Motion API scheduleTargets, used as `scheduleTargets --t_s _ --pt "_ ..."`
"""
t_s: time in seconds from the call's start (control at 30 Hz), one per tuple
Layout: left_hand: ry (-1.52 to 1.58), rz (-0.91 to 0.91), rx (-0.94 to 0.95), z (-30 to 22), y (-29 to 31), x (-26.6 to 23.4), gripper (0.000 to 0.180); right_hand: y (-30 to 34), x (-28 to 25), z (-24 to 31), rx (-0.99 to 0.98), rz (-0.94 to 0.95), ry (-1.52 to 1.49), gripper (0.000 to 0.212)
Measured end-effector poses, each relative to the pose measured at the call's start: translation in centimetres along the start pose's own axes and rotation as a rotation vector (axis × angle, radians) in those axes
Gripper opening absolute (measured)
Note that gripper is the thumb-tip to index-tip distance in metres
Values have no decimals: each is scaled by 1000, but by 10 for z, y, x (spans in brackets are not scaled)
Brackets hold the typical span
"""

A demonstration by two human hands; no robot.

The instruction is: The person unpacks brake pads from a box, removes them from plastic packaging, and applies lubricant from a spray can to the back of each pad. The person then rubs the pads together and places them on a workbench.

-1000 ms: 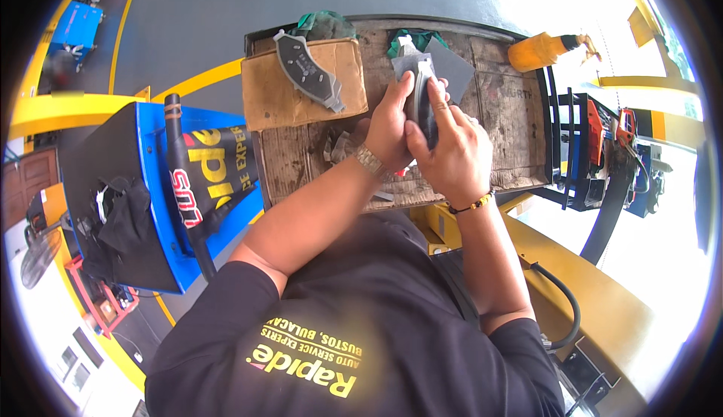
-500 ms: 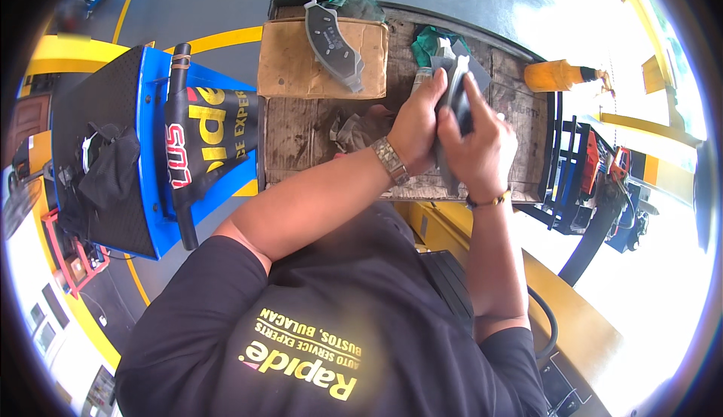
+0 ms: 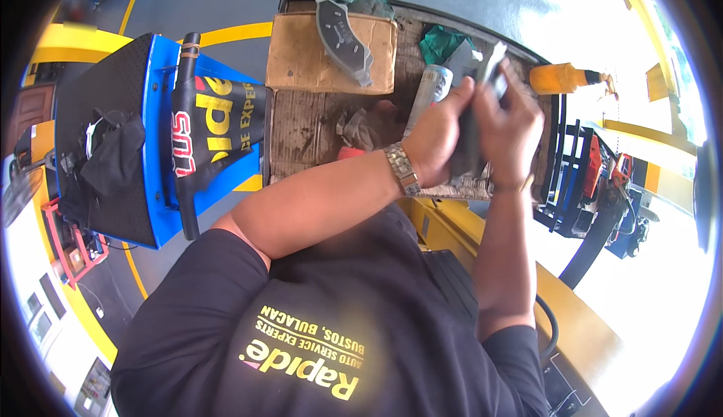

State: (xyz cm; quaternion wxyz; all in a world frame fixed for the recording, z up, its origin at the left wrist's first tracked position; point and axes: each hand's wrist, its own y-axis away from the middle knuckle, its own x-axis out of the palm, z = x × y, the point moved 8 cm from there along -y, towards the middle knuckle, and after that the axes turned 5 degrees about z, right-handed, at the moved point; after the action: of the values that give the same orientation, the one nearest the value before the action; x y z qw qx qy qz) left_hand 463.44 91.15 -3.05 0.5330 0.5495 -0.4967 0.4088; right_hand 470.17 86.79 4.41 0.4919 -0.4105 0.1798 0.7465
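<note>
A dark brake pad [image 3: 468, 142] with a bright metal end is held nearly on edge over the worn cart top. My left hand [image 3: 440, 135] is closed around its left side, thumb pointing up along it. My right hand [image 3: 514, 120], smeared by motion, grips the pad's other side near the upper end. Whether a thin sheet lies between the right fingers and the pad cannot be made out. A second brake pad [image 3: 343, 41] rests on a cardboard box [image 3: 294, 56] to the left. Just beyond my left hand lies a silver can [image 3: 431, 89].
Green cloth or plastic [image 3: 440, 44] lies behind the can, and a crumpled rag [image 3: 361, 127] sits left of my wrist. An orange bottle [image 3: 553, 78] is at the cart's right edge. A blue machine [image 3: 162, 191] with a black bar stands at the left.
Both hands and the held pad have shifted slightly right. My right hand has slid up toward the pad's far end and blurred. The silver can shows more now.
</note>
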Motion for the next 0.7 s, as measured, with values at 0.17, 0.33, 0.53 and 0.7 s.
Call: scheduleTargets --t_s 0.17,0.33,0.53,0.7 --pt "-98 -46 -10 -10 -3 10 47 5 -8 5 -80 -59 -8 63" --pt "-92 29 28 -14 -6 21 51 -26 -17 5 18 -135 64 66" --pt "-97 -8 106 -8 -12 18 50 -49 -21 -4 293 -36 -28 68" --pt "-85 63 85 -18 -15 34 54 -39 -23 12 147 -67 25 69"
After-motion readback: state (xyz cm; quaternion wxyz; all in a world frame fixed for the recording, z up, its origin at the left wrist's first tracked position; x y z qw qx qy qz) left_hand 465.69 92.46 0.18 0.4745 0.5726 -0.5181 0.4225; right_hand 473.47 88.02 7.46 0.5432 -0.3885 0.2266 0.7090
